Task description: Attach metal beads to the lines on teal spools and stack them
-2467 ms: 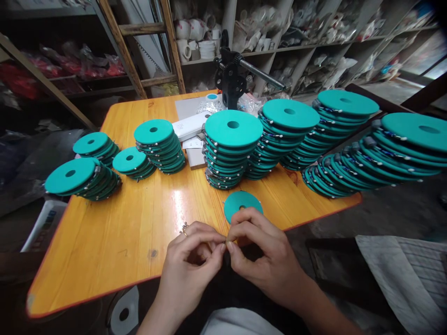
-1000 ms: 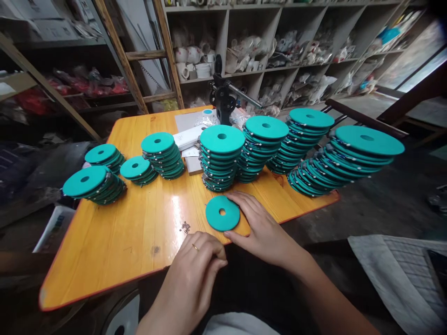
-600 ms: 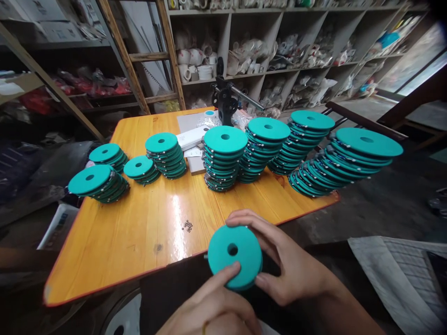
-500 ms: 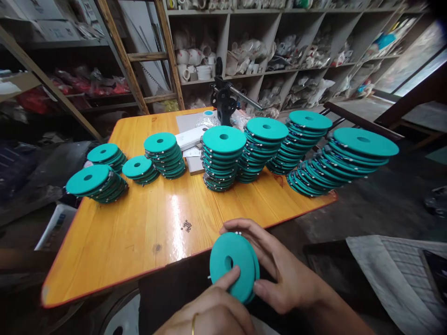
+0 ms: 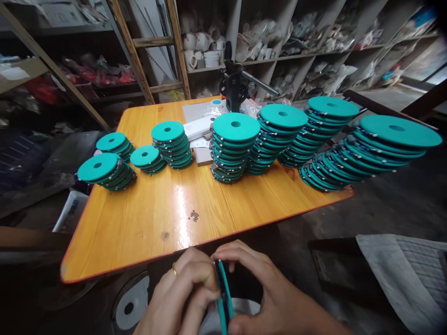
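Turned on edge since the earlier frame, where its flat face was shown to the camera, the teal spool (image 5: 228, 300) is now held upright between the hands, in front of the worktop's near edge. By the right hand (image 5: 265, 291) it is spanned in a wide curve, with fingertips set at the upper rim and the thumb lower down. On its other side, the fingers of the left hand (image 5: 185, 298) are curled closed against it; whether anything is pinched there cannot be told. Small dark beads (image 5: 193, 216) are scattered near the worktop's (image 5: 150, 209) near edge. Tall spool stacks (image 5: 235, 149) are ranged toward its right corner, shorter stacks (image 5: 104, 172) by its left edge.
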The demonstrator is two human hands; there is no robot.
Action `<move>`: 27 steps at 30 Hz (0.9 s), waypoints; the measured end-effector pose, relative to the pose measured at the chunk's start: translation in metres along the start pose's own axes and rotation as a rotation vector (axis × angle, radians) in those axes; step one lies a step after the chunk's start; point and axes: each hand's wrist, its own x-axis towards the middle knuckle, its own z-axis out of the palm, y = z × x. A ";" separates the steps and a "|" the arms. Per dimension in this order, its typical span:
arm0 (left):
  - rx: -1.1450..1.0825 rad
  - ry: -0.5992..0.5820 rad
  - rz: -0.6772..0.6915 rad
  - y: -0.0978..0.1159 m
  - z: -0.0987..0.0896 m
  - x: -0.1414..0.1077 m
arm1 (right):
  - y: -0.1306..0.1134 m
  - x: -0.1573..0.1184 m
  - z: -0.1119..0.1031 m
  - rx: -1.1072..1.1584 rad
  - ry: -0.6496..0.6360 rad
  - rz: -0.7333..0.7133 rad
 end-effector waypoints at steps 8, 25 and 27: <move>-0.068 0.144 -0.166 -0.020 0.026 -0.007 | 0.009 -0.006 0.014 0.046 0.002 -0.056; -0.440 -0.058 -0.303 -0.031 0.046 -0.043 | -0.026 0.027 -0.024 -0.107 -0.497 -0.088; -0.457 -0.088 -0.313 -0.031 0.048 -0.044 | -0.028 0.034 -0.027 -0.155 -0.587 -0.144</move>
